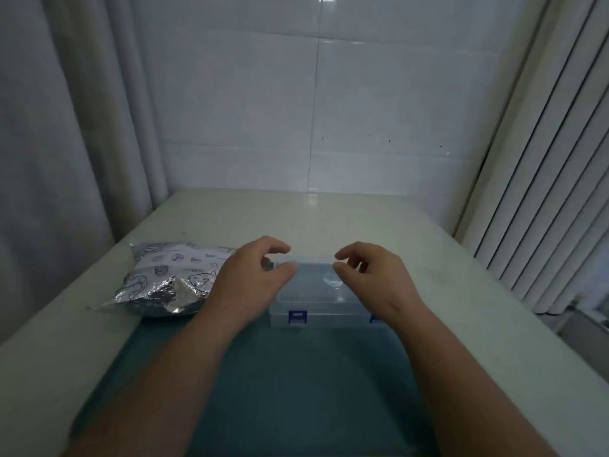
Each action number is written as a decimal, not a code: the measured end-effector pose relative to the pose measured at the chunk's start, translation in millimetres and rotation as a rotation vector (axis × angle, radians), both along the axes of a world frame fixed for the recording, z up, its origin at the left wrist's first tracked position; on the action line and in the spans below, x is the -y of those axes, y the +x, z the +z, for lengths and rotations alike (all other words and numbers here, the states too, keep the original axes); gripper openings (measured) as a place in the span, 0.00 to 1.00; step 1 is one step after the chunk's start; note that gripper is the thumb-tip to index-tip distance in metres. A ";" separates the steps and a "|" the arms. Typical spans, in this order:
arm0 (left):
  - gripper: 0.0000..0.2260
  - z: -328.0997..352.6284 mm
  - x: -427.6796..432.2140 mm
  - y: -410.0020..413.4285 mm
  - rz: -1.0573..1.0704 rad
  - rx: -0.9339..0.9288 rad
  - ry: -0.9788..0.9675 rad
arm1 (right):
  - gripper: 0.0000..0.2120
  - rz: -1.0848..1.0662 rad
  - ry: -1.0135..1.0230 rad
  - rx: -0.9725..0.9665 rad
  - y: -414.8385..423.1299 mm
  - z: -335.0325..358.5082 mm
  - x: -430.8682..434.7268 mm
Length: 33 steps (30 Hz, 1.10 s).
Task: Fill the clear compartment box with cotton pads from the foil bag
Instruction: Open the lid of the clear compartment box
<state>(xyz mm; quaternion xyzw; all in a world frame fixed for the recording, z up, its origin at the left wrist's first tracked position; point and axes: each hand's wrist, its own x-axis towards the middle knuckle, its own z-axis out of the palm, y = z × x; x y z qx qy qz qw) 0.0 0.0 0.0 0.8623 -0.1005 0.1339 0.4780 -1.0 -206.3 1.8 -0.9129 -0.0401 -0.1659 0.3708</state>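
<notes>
A clear compartment box (316, 291) with blue latches lies on the far end of a teal mat, its lid down. My left hand (250, 275) hovers over the box's left end, fingers curled and apart, holding nothing. My right hand (372, 275) hangs over the box's right end in the same loose, curled pose. A silver foil bag (164, 280) printed with fish drawings lies on the counter to the left of the box, just beside my left hand. No cotton pads are visible.
The teal mat (296, 374) covers the near middle of a pale counter (445, 291). A tiled wall stands behind, a grey curtain hangs on the left, and vertical blinds run along the right side.
</notes>
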 end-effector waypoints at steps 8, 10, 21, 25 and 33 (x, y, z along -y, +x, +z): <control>0.13 -5.0 1.1 0.1 -0.009 -0.146 0.320 | 0.11 -0.189 -0.192 -0.256 -4.3 6.9 27.0; 0.15 -6.0 1.8 -1.4 -0.009 -0.182 0.402 | 0.13 -0.210 -0.168 -0.332 -5.1 8.2 32.5; 0.23 -9.8 4.1 -4.0 -0.091 -0.402 0.283 | 0.23 -0.024 -0.205 -0.534 -14.9 21.6 43.7; 0.23 -11.1 4.2 -4.5 -0.085 -0.437 0.175 | 0.24 0.003 -0.235 -0.547 -14.9 22.1 43.7; 0.26 -8.2 7.5 -4.6 -0.092 -0.543 -0.033 | 0.32 0.053 -0.288 -0.594 -13.2 20.5 43.6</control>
